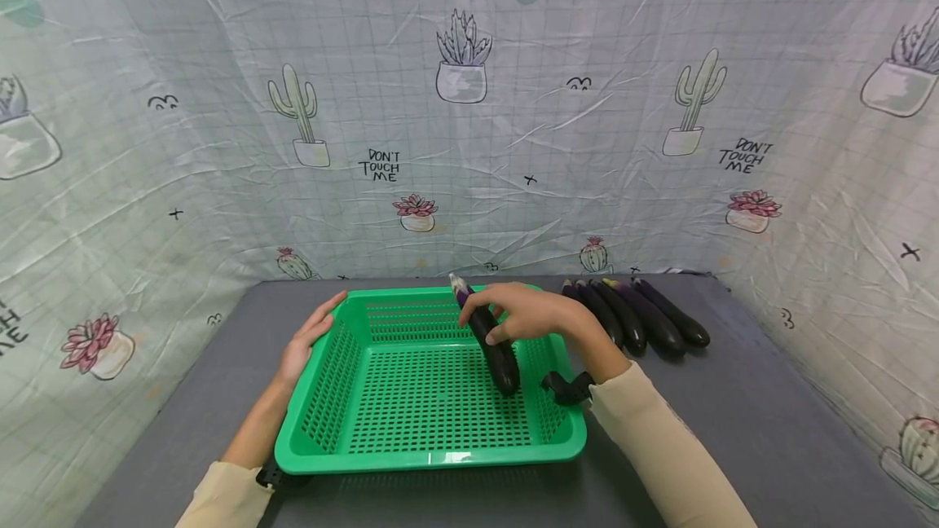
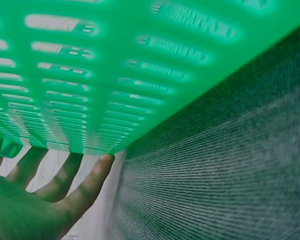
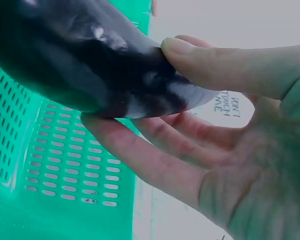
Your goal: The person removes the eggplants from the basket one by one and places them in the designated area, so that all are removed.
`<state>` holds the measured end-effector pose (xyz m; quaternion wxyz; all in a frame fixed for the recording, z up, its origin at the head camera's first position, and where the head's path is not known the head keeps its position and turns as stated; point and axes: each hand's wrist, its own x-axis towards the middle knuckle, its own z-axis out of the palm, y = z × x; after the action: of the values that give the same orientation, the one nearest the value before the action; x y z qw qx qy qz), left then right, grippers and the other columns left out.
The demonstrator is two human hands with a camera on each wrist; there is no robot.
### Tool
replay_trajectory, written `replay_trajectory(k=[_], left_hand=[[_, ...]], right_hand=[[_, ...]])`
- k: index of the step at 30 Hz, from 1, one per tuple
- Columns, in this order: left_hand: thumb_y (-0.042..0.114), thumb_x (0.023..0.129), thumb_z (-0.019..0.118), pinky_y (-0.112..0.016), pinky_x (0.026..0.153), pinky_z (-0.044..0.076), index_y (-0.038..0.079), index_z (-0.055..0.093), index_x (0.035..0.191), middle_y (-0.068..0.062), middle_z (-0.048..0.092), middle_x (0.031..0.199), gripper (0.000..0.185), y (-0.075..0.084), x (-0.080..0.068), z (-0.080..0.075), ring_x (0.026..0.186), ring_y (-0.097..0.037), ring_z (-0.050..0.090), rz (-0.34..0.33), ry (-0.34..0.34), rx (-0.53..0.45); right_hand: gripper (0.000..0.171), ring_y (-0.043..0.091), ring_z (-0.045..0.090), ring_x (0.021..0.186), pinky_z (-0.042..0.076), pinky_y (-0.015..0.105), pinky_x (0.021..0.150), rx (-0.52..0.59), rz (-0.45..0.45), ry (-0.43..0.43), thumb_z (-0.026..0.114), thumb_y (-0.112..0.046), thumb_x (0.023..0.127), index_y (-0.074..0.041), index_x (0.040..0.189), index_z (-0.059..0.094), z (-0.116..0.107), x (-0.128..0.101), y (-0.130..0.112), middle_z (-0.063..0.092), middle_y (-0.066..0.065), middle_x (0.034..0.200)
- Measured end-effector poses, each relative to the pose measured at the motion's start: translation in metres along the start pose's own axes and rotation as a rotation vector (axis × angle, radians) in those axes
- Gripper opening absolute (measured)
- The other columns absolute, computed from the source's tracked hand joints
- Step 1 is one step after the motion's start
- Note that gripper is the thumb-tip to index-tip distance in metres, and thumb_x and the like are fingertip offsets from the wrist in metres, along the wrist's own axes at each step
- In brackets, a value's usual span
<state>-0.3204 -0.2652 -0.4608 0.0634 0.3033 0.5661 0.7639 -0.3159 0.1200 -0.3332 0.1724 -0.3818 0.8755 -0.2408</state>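
The right hand [image 1: 524,312] holds an eggplant [image 1: 490,342] over the right half of the green basket [image 1: 433,456], which sits near the front edge of the grey surface [image 1: 770,422]. The grip is a pinch: in the right wrist view the thumb [image 3: 225,67] presses on one side of the dark skin and the fingers [image 3: 150,160] curl under the other, around the upper part of the eggplant [image 3: 85,65]. Its long axis runs steeply, stem end up and tilted toward the back edge, blunt end down and toward the person. The lower tip is at or just above the slotted floor of the basket; I cannot tell whether it touches.

The left hand [image 1: 308,341] lies flat and relaxed against the outside of the basket's left wall near the back left corner, fingers straight along the rim. The left wrist view confirms this: the spread fingers [image 2: 85,190] rest beside the green wall [image 2: 115,75] and hold nothing.

So the eggplant hangs directly below the right hand, well apart from the left one, with most of the basket's width between them. The right hand is plainly the nearer.

Four more eggplants [image 1: 641,320] lie side by side at the back right of the surface, just beyond the basket's right rim, stems toward the back edge.
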Motion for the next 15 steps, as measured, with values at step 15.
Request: replay_trajectory(k=[15], left_hand=[[0.015,0.116,0.019,-0.02,0.107,0.051,-0.003,0.006,0.165,0.013,0.041,0.156,0.054,0.001,0.0,0.003,0.134,-0.002,0.056,0.001,0.059,0.157]], right_hand=[[0.041,0.022,0.055,0.119,0.055,0.046,0.096,-0.008,-0.068,0.247,0.07,-0.007,0.098,-0.027,0.134,0.066,-0.003,-0.034,0.004,0.059,0.004,0.138]])
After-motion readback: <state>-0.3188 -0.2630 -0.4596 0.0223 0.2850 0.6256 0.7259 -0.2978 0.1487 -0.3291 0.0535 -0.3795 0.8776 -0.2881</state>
